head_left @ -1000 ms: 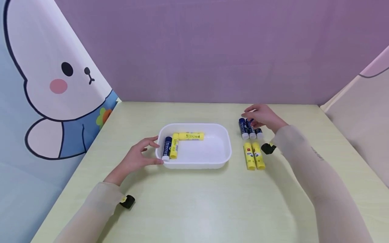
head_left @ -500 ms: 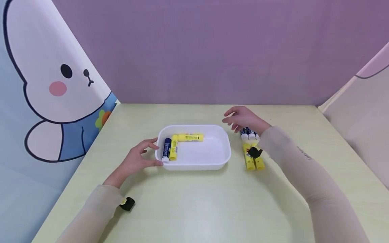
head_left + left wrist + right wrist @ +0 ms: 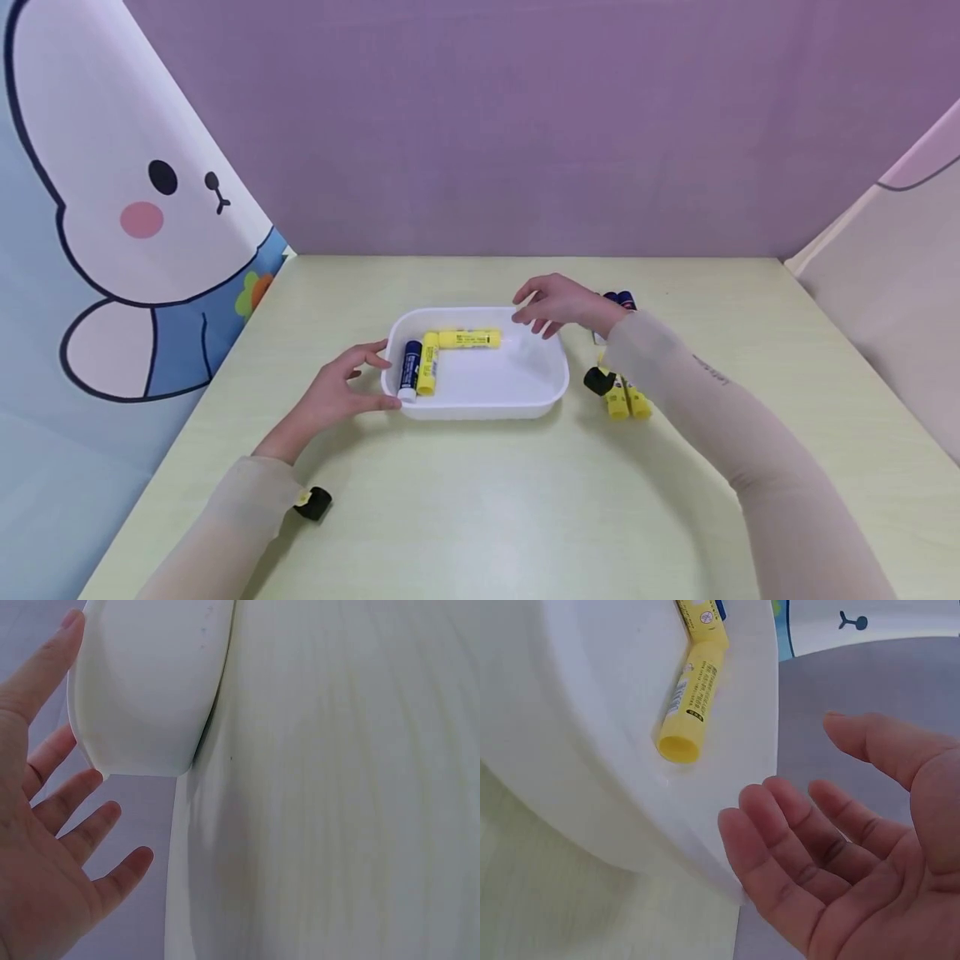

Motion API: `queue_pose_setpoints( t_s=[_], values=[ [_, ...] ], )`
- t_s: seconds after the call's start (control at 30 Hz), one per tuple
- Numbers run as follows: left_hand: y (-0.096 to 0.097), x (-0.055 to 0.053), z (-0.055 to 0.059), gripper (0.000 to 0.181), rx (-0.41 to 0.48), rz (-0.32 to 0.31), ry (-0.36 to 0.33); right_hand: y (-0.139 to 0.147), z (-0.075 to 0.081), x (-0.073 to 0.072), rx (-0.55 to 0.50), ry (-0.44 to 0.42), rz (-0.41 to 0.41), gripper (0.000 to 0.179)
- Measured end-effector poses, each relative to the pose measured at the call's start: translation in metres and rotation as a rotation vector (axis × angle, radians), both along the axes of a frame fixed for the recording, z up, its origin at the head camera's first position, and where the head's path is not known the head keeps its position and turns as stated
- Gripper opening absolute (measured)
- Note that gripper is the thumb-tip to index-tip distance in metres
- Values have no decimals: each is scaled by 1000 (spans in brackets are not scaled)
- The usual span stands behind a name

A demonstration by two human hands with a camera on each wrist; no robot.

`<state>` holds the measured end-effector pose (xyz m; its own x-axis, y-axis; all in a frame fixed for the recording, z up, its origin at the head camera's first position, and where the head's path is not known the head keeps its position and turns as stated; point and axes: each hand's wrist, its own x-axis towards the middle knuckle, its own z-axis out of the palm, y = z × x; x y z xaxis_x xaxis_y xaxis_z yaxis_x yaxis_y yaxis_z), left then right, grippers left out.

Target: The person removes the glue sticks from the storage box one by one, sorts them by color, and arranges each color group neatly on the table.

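Left grip: spread, touching tray. Right grip: relaxed, empty, above tray, toward bench's far edge.

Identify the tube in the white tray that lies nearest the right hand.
The yellow tube lying crosswise along the tray's far wall. The other yellow tube and the dark blue tube lie side by side, farther left.

I see a white tray at the left hand; nearest that hand a navy tube with a white end, then two yellow tubes with dark print. The right hand has a dark-lettered cream sleeve, purple cloth beyond it.
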<state>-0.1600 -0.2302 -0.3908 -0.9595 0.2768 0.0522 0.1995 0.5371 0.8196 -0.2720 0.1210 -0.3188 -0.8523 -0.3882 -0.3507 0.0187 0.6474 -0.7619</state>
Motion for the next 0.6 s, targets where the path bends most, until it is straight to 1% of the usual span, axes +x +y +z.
queue_pose_setpoints(
  t_s=[0.3, 0.47, 0.6],
  values=[
    [-3, -1, -5, 49, 0, 0, 9, -20, -6, 0, 25, -4, 123, 47],
    [-2, -1, -4, 50, -1, -4, 7, -30, -10, -1, 45, -3, 170, 47],
    [-3, 0, -3, 50, -4, -5, 5, -36, -12, -1, 51, -31, 216, 50]
  ],
)
